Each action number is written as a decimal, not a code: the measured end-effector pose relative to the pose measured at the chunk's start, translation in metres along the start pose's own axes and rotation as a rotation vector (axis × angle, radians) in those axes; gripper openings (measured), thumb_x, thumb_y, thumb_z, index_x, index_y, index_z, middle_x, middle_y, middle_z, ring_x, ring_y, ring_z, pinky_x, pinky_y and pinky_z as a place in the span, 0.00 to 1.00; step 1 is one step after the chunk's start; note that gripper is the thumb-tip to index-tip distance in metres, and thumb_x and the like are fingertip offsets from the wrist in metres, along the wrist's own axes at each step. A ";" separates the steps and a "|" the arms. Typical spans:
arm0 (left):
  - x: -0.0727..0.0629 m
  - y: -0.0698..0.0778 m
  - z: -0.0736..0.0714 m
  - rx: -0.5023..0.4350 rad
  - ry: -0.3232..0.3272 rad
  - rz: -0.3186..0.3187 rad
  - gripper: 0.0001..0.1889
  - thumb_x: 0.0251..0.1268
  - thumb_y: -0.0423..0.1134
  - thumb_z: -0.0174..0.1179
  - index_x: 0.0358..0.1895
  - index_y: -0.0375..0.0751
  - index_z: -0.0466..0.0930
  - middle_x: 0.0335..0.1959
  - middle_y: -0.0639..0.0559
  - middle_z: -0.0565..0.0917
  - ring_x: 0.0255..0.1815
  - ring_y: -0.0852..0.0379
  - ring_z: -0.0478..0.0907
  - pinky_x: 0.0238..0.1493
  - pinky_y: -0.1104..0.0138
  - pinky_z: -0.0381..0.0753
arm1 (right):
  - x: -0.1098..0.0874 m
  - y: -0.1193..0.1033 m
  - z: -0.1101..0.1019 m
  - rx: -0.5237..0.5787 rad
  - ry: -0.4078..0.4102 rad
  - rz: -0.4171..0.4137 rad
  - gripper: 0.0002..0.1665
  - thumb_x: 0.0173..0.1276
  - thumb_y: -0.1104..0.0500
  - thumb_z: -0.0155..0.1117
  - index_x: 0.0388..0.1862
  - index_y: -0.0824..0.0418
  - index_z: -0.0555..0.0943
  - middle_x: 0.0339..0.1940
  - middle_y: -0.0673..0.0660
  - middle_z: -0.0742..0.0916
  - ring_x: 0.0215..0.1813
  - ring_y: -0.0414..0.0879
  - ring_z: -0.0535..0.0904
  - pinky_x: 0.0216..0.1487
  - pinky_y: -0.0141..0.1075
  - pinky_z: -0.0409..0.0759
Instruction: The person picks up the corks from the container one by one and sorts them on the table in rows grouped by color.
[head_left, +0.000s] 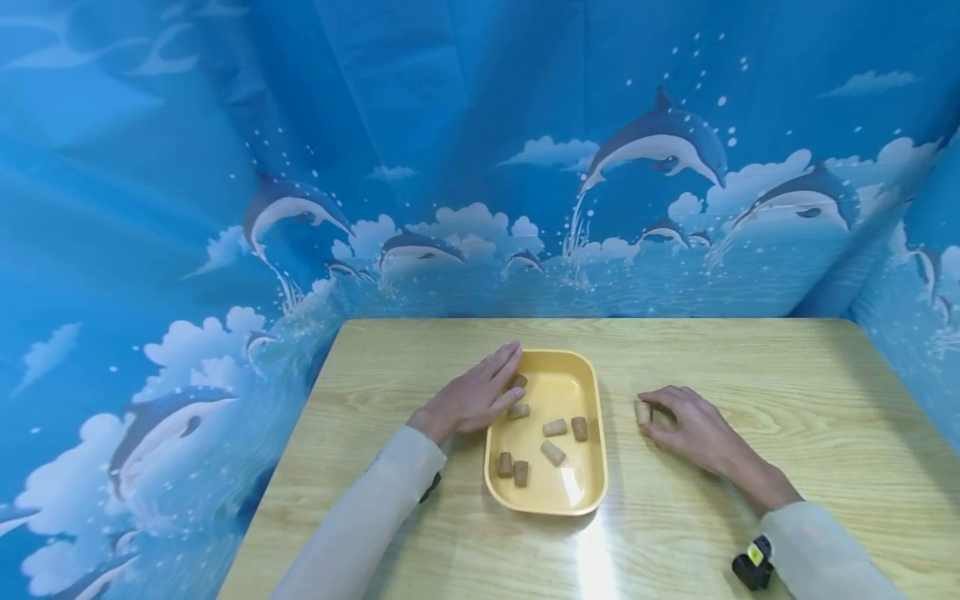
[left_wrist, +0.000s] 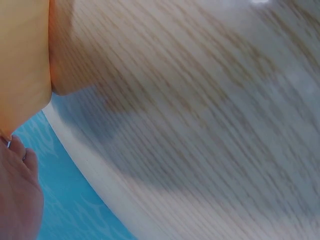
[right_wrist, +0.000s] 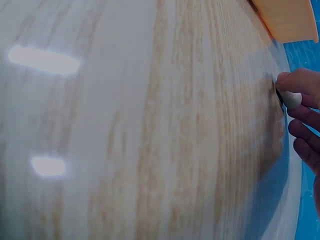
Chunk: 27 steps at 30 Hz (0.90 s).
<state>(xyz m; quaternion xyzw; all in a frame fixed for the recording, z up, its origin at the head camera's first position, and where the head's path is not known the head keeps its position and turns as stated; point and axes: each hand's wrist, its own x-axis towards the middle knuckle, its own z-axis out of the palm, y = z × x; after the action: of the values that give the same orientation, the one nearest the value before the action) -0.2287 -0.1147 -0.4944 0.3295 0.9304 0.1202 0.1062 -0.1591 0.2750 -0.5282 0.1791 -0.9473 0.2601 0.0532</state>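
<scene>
A yellow tray (head_left: 547, 500) lies on the table in the head view, with several light and brown corks (head_left: 553, 452) scattered in it. My left hand (head_left: 472, 398) rests at the tray's left rim, its fingers fairly straight and reaching over the edge beside a light cork (head_left: 518, 411). Part of that hand (left_wrist: 20, 190) shows at the lower left of the left wrist view, near the tray's wall (left_wrist: 25, 55). To the right of the tray, my right hand (head_left: 693, 429) pinches a pale cork (head_left: 642, 412) between thumb and fingers. In the right wrist view, this cork (right_wrist: 291, 99) is partly hidden by the fingers.
The wood-grain table (head_left: 787, 375) extends on both sides of the tray. Behind it and at its sides hangs a blue curtain (head_left: 480, 125) printed with dolphins. A small black device (head_left: 752, 567) sits at the right wrist.
</scene>
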 end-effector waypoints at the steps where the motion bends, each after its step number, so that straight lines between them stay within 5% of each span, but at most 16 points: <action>1: 0.000 0.000 0.000 0.000 -0.002 -0.002 0.42 0.88 0.68 0.26 0.92 0.47 0.36 0.93 0.56 0.33 0.94 0.53 0.37 0.93 0.56 0.46 | 0.000 0.000 0.000 -0.003 0.001 0.000 0.30 0.69 0.53 0.80 0.66 0.65 0.86 0.59 0.65 0.91 0.63 0.67 0.85 0.68 0.68 0.82; 27: 0.000 0.001 -0.002 -0.005 -0.013 -0.020 0.41 0.89 0.66 0.30 0.92 0.47 0.37 0.93 0.57 0.34 0.94 0.55 0.37 0.93 0.58 0.45 | 0.001 -0.001 -0.001 0.006 -0.020 0.007 0.28 0.69 0.56 0.81 0.65 0.62 0.87 0.59 0.62 0.91 0.63 0.64 0.85 0.67 0.66 0.83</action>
<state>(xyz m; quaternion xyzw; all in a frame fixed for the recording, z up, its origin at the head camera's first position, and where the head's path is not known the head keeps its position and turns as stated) -0.2286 -0.1137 -0.4924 0.3206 0.9327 0.1191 0.1142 -0.1597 0.2744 -0.5273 0.1786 -0.9477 0.2612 0.0421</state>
